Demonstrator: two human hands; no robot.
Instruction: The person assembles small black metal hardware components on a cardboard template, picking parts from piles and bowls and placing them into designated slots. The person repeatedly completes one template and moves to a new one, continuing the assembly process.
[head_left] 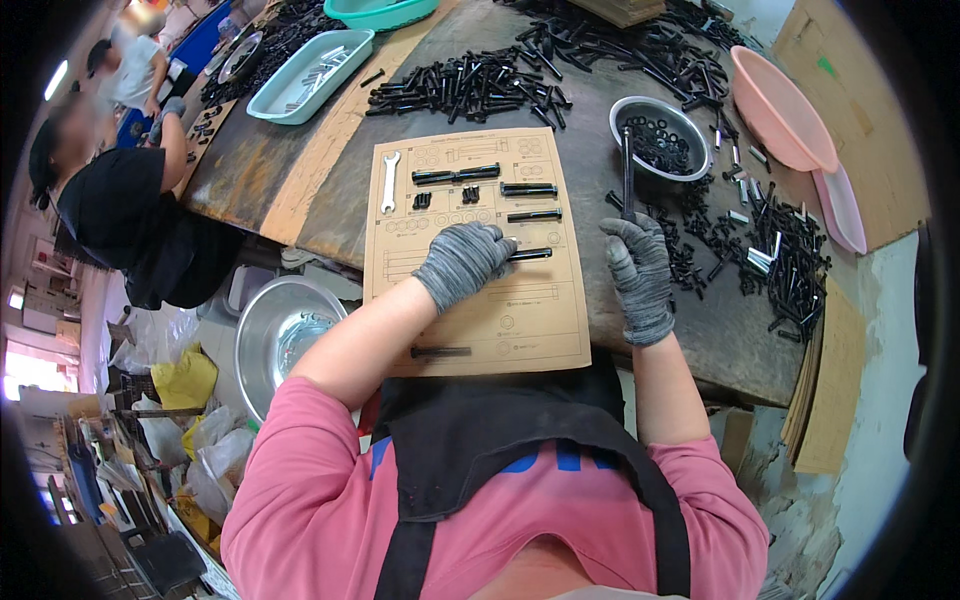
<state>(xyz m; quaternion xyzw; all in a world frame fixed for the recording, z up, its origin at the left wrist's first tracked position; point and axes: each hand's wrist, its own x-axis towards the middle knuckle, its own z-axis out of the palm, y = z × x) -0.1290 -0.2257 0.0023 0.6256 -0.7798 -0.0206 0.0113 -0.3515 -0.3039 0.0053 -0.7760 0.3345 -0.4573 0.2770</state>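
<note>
A tan cardboard sheet (pixel 530 320) printed with part outlines lies on the dark worktable (pixel 330 190). On it rest a small white wrench (pixel 390 182), several black bolts (pixel 528 189) and two small black nuts (pixel 470 195). My left hand (pixel 462 262), in a grey knit glove, presses down on a black bolt (pixel 530 255) on the sheet. My right hand (pixel 638 272), also gloved, holds a long black bolt (pixel 628 172) upright next to a metal bowl (pixel 690 130) of black washers.
Heaps of black bolts (pixel 470 85) cover the far table and its right side. Teal trays (pixel 305 75), pink basins (pixel 780 110) and a steel basin (pixel 280 335) stand around. Another person in black (pixel 110 205) works at the left table end.
</note>
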